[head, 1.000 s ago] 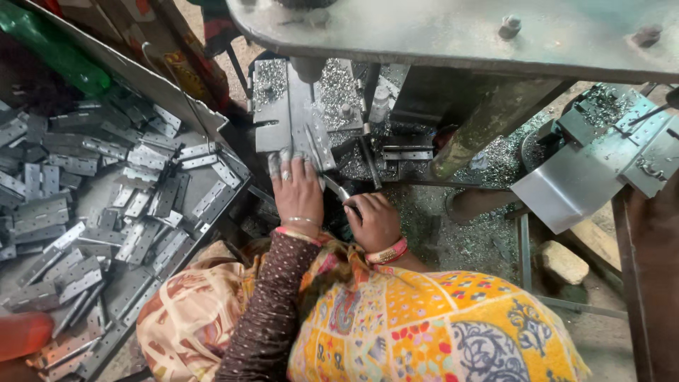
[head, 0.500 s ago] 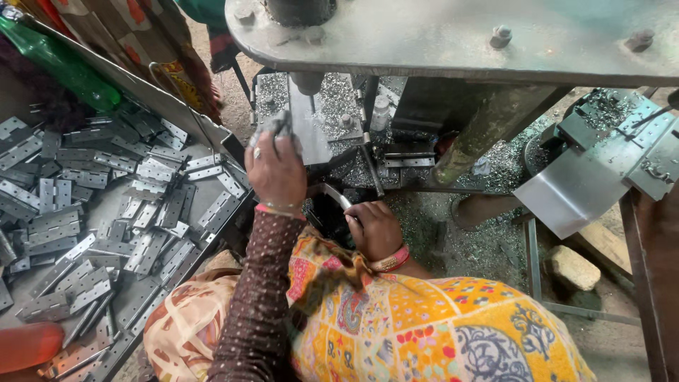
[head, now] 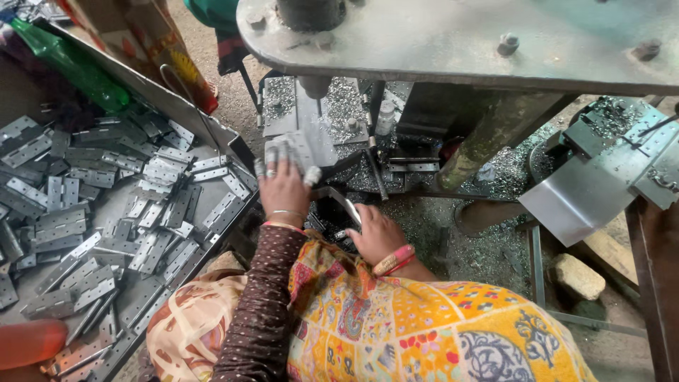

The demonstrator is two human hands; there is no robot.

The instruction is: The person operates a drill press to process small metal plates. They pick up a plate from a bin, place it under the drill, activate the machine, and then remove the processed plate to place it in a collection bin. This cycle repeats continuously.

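My left hand, its fingertips wrapped in pale tape, presses a flat grey hinge plate onto the bed of the press, just in front of the round punch. The hand is blurred by motion. Lower and to the right, my right hand is closed around the end of a curved metal lever that runs up toward the left hand. Bangles sit on both wrists. Below the hands are my dark dotted sleeve and yellow patterned clothing.
A sheet-metal tray on the left holds several loose hinge plates. The thick steel press table overhangs the bed. Metal chips litter the floor. A bent steel chute and a stone lie to the right.
My left hand reached up onto the press bed toward the punch and now rests there on a hinge plate. The right hand stayed on the lever.
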